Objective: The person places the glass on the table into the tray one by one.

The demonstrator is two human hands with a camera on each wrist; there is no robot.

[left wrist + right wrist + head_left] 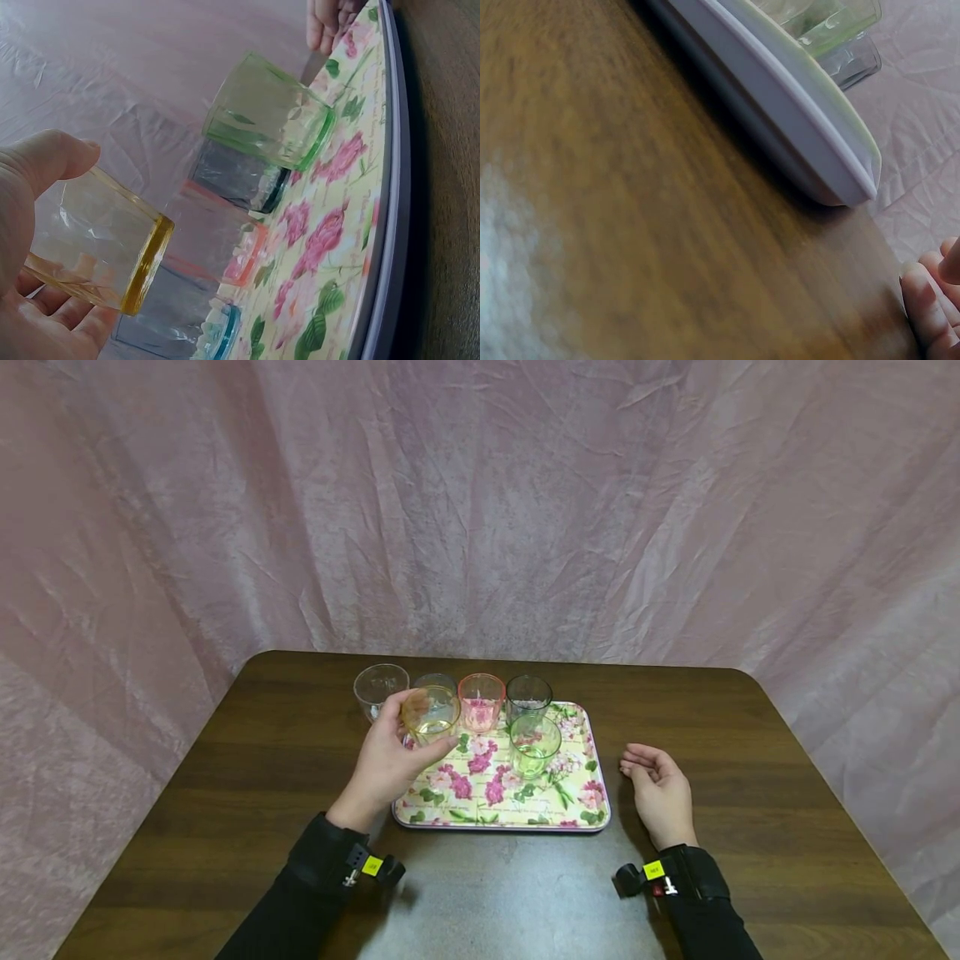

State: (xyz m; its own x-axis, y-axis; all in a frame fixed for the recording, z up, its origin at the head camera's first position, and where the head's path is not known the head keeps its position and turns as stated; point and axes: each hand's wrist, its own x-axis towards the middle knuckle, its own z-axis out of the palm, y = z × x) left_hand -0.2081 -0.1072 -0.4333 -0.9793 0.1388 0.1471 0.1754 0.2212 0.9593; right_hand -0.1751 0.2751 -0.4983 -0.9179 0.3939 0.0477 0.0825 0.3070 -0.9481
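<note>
My left hand [388, 762] grips a yellow-tinted glass [101, 240] between thumb and fingers, lifted above the left part of a floral tray [480, 814]. Behind it on the tray stands a blue-tinted glass [176, 319], mostly covered by the yellow one in the head view. A pink-rimmed glass [481, 703] and a dark grey glass [528, 693] stand beside that along the far side. In front of the grey one is a green glass [535, 746]. My right hand [662, 793] rests on the table right of the tray, fingers loosely curled and holding nothing.
A clear glass [381, 681] stands on the wooden table [705, 718] just off the tray's far left corner, close to my left fingers. A pink curtain [465, 510] hangs behind the table's far edge.
</note>
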